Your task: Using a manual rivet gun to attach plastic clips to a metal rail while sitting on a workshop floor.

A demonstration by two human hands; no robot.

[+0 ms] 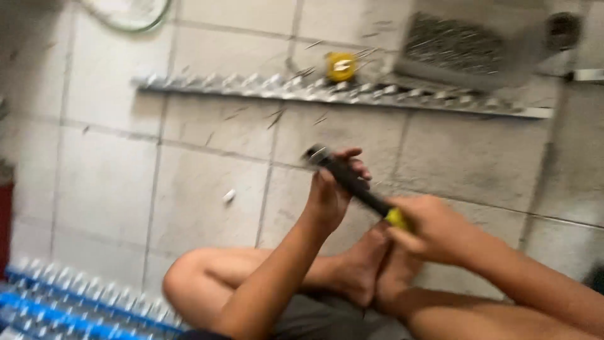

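right hand [434, 230] wrapped tight on the hammer [355, 184] handle, left hand [330, 189] fingers curled round its black head end

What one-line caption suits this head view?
Seated on floor tiles, left hand and right hand grip a hammer.

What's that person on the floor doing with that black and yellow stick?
A person sits on the tiled floor holding a black tool with a yellow end in both hands. The right hand grips the yellow end, and the left hand holds the far tip. A long metal strip lies further away.
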